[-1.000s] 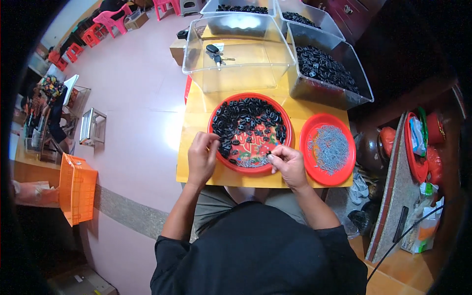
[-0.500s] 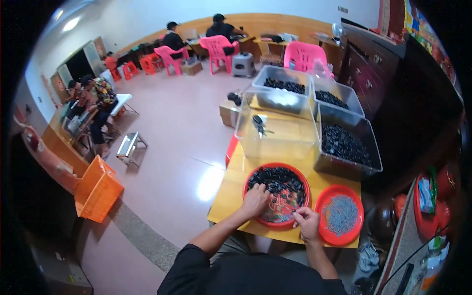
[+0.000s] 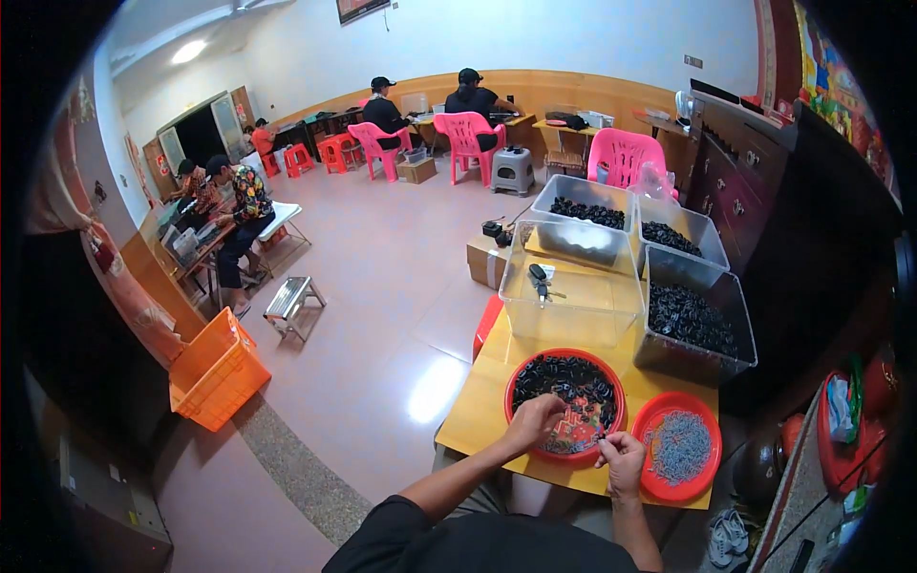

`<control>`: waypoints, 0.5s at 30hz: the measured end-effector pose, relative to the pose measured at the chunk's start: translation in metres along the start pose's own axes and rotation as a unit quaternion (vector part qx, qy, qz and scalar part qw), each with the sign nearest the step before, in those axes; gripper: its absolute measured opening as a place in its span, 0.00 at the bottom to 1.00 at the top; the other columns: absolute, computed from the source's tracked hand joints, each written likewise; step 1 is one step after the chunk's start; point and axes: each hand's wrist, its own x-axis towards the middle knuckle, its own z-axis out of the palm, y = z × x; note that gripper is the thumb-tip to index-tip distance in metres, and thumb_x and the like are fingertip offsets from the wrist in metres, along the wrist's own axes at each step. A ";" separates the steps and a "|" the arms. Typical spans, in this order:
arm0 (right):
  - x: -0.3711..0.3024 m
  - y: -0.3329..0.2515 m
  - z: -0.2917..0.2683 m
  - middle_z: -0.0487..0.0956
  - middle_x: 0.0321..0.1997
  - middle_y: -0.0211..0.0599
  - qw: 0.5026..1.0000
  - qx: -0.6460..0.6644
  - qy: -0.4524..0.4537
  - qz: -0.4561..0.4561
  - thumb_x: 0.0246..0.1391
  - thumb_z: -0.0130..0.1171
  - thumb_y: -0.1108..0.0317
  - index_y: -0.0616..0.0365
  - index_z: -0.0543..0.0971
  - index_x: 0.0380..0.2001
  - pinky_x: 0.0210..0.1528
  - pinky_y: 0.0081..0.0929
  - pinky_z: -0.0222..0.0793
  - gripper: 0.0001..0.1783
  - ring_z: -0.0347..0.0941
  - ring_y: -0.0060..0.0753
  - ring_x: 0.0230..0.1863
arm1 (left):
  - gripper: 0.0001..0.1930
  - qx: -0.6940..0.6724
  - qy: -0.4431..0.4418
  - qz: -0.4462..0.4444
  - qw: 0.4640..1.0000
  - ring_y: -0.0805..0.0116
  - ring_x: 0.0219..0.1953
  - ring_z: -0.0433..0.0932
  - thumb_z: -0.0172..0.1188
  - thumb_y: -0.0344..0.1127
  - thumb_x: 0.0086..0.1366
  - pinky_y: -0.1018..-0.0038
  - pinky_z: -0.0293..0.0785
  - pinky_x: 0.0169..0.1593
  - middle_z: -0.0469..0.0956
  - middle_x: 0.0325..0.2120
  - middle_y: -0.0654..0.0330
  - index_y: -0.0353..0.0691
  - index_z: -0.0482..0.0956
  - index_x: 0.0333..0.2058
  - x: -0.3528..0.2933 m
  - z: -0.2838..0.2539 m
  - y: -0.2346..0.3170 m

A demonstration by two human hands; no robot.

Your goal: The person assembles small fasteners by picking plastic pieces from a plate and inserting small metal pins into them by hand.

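A round red tray (image 3: 510, 393) on the yellow table holds many small black pieces (image 3: 571, 369), heaped mostly at its far side. My left hand (image 3: 535, 422) is over the tray's near left part, its fingers curled in a pinch; whatever they hold is too small to make out. At the tray's near right rim, my right hand (image 3: 623, 464) pinches a tiny black piece (image 3: 602, 437) between thumb and finger. Just right of that hand lies a second red tray (image 3: 714, 456) with a spread of small silver-grey metal parts (image 3: 680, 445), which look like pins or screws.
Beyond the trays stands a clear bin (image 3: 571, 327) with keys (image 3: 541, 285) in it. Three more bins, such as the near right one (image 3: 690, 357), hold black pieces. An orange crate (image 3: 218, 382) and a metal stool (image 3: 294, 298) stand on the floor at left. Several people sit working farther off.
My left hand has drawn back from the black pieces toward the tray's near side. My right hand stays by the near right rim. The whole view has shifted, the table now lower and farther right.
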 end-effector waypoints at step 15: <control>-0.008 -0.010 0.003 0.71 0.19 0.31 0.996 0.047 0.002 0.070 0.49 0.53 0.76 0.63 0.72 0.23 0.15 0.16 0.66 0.04 0.66 0.18 0.14 | 0.05 -0.397 -0.080 -0.217 0.888 0.82 0.23 0.69 0.57 0.30 0.58 0.84 0.67 0.28 0.75 0.24 0.68 0.36 0.75 0.33 -0.023 0.018 0.009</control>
